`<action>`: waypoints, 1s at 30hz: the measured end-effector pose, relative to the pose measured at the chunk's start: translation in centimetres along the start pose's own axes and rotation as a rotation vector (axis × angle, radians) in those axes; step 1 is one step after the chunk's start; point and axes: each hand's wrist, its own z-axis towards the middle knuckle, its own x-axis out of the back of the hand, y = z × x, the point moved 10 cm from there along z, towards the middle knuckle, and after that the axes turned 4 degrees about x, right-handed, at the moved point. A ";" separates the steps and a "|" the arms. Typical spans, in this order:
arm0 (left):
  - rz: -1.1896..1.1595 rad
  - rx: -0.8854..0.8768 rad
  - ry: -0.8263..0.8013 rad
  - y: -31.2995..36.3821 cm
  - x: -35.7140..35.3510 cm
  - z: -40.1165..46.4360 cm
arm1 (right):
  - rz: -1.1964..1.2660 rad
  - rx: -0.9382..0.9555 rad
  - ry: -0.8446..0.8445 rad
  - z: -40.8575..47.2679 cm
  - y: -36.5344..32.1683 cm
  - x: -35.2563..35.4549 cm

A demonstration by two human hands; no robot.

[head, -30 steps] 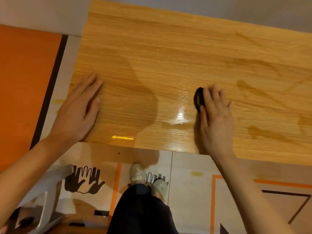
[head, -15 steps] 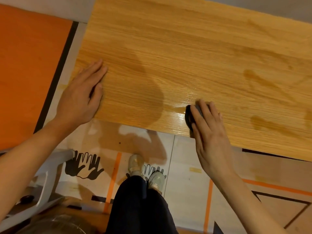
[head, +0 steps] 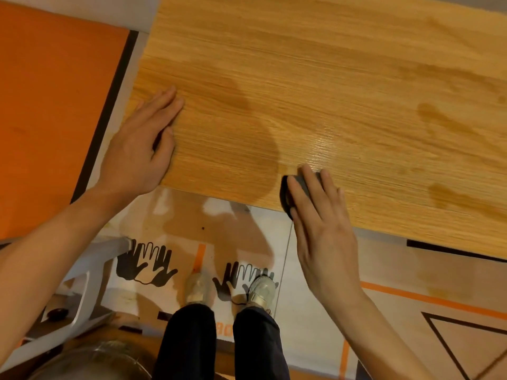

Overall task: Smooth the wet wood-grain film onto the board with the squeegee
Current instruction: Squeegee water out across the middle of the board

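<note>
Risks first. Squeegee (head: pixel 288 194) at the very near edge of the board (head: pixel 301 64), partly overhanging the rim: likely to slip off the edge and drop to the floor (head: pixel 397 270), or to catch the film (head: pixel 343 111) edge and lift it. Wet film, so slippery: liable to slide sideways under a hard stroke if the holding hand eases off. Dark damp streaks at right, near the far right edge, probably water or air still trapped under the film; likely to dry as bubbles or stains if left unswept. Glossy wet patch just beyond the squeegee: poor grip there, likely skidding rather than pressing. Feet (head: pixel 230 289) right below the edge, in the drip line.

Positions. Film spread over the whole board top, flat as far as visible. Left hand (head: pixel 140 149) laid flat on the near left corner of the board, fingers straight and together, thumb tucked alongside, pressing the film down, holding nothing. Right hand (head: pixel 318 212) well apart from it, at the near edge toward the middle, fingers extended over the top of the squeegee and pressing it onto the film, thumb hidden behind the tool; grip underneath impossible to judge. Squeegee mostly covered by those fingers, only its dark rounded left end showing. Wrist and palm of the right hand off the board, over the floor.
</note>
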 end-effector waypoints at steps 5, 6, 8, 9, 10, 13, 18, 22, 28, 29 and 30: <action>0.006 0.026 -0.016 -0.2 0.0 0.1 | -0.011 0.002 0.033 9.1 1.1 -0.3; 0.004 0.028 -0.015 -0.2 -0.1 0.0 | -0.013 -0.040 0.064 10.9 1.5 -0.3; -0.008 0.017 -0.011 -0.1 -0.1 0.0 | -0.010 -0.109 0.128 11.9 1.4 -0.5; -0.015 0.007 -0.008 0.0 -0.1 0.1 | -0.010 -0.127 0.151 10.9 0.9 -0.7; -0.022 -0.003 -0.005 0.0 -0.1 0.1 | -0.011 -0.127 0.159 9.2 -0.1 -1.0; -0.028 -0.029 0.011 0.1 0.0 0.0 | -0.024 -0.085 0.112 2.2 -4.0 -2.2; -0.052 -0.073 -0.053 0.1 0.0 0.1 | -0.064 -0.074 0.076 3.4 -3.1 -2.3; -0.070 -0.168 -0.129 -1.5 0.8 -0.8 | -0.070 -0.284 0.263 7.5 -1.0 -0.8; -0.208 -0.172 -0.144 -4.0 1.4 -1.9 | -0.078 -0.023 0.231 5.6 -10.4 -5.8; -0.215 -0.188 -0.148 -3.9 1.4 -1.9 | -0.096 0.014 0.220 5.2 -10.5 -5.9; -0.218 -0.203 -0.153 -3.8 1.4 -1.9 | -0.108 0.016 0.240 4.8 -10.1 -5.5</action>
